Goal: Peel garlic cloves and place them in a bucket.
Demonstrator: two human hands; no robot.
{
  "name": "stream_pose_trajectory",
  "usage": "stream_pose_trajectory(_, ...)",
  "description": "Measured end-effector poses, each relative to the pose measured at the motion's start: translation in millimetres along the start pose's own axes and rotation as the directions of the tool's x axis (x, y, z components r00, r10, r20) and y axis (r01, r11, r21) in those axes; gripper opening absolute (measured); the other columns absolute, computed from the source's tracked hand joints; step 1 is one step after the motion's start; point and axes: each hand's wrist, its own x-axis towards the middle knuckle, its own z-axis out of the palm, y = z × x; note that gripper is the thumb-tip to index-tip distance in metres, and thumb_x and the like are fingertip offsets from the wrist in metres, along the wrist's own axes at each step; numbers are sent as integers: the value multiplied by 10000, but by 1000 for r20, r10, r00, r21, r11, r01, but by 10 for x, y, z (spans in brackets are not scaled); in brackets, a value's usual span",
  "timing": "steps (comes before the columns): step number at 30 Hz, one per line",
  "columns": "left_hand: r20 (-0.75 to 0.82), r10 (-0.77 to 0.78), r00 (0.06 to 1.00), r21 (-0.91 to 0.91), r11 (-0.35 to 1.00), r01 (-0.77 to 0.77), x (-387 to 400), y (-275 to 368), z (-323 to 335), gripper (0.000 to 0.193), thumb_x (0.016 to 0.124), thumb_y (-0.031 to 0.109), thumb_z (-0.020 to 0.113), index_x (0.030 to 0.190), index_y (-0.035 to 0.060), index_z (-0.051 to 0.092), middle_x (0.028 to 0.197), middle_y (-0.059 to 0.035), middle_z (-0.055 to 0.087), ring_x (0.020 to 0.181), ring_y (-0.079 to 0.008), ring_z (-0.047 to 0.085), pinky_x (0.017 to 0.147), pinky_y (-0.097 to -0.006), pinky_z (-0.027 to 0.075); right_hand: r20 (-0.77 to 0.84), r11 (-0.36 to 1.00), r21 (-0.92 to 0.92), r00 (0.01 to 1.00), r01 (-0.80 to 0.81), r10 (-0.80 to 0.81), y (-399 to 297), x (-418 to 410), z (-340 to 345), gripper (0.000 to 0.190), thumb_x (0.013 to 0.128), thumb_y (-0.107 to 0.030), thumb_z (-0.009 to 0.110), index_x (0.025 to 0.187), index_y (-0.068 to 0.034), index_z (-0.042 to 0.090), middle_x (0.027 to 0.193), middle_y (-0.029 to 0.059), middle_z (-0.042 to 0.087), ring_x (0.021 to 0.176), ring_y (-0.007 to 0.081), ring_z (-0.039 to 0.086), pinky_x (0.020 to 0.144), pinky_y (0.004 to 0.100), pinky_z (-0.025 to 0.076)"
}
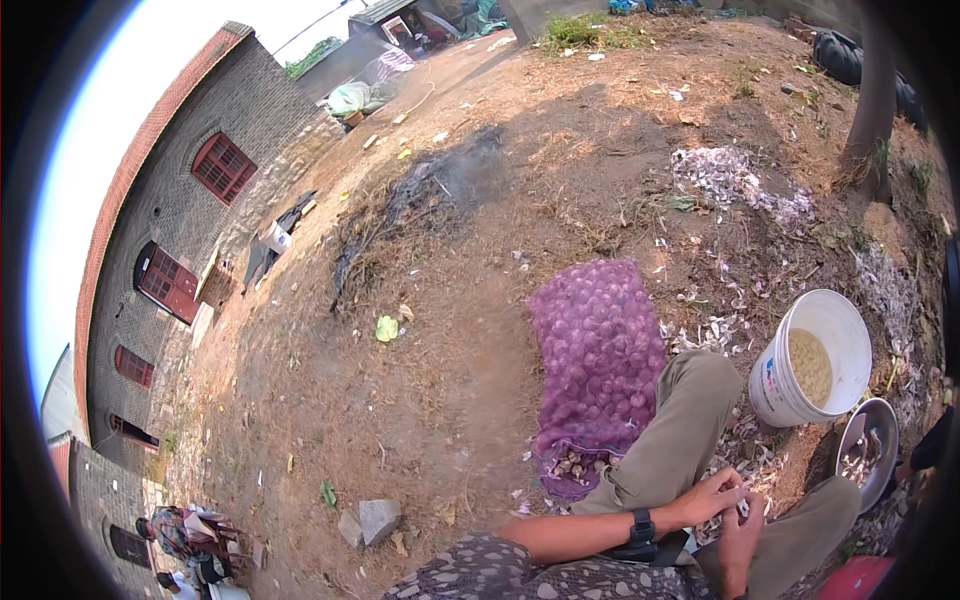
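My left hand [703,496], with a black watch on its wrist, meets my right hand [739,536] between my knees. The fingertips of both hands pinch a small whitish garlic clove [743,508], mostly covered by the fingers. Beside my knee lies a purple mesh sack [592,345] full of garlic bulbs, its near end open with loose bulbs [574,466] showing. A white plastic bucket [772,390] stands past my legs, holding peeled cloves [810,366] in cloudy liquid. Close to it, a metal basin [890,442] sits tilted with garlic pieces and skins inside.
Garlic skins [739,180] litter the ground near a tree trunk [870,120]. A blackened, smoking ash patch [442,187] lies farther off. Two stones [379,519] rest to the left. People [176,532] sit near the brick building [262,97]. Something red [855,577] shows at bottom right.
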Motion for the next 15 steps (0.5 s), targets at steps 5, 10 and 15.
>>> stream_pose_trajectory(5, -127, 116, 985, 116, 988, -101, 27, -41, -40, 261, 1001, 307, 549, 965, 49, 529, 822, 22, 466, 760, -72, 424, 670, -258, 394, -41, 996, 3, 995, 89, -89, -130, -134, 66, 216, 888, -120, 614, 1020, 16, 512, 913, 113, 546, 836, 216, 524, 742, 342, 448)
stream_pose_trajectory(10, -7, 73, 997, 140, 987, -72, 75, -118, -26, 279, 1031, 317, 500, 960, 48, 519, 847, 14, 442, 787, -82, 400, 692, -276, 384, 69, 967, -164, 980, 196, -187, -171, -151, -41, 197, 921, -161, 557, 908, 21, 485, 769, 169, 503, 700, 269, 496, 637, 422, 405)
stream_pose_trajectory(15, -31, 223, 974, 233, 950, -210, 44, -172, 10, 294, 1055, 321, 453, 972, 43, 500, 877, -9, 441, 824, -103, 401, 740, -284, 390, 22, 914, -245, 944, 324, -329, -122, -171, -107, 222, 943, -189, 532, 861, 11, 480, 712, 205, 489, 648, 341, 485, 609, 446, 385)
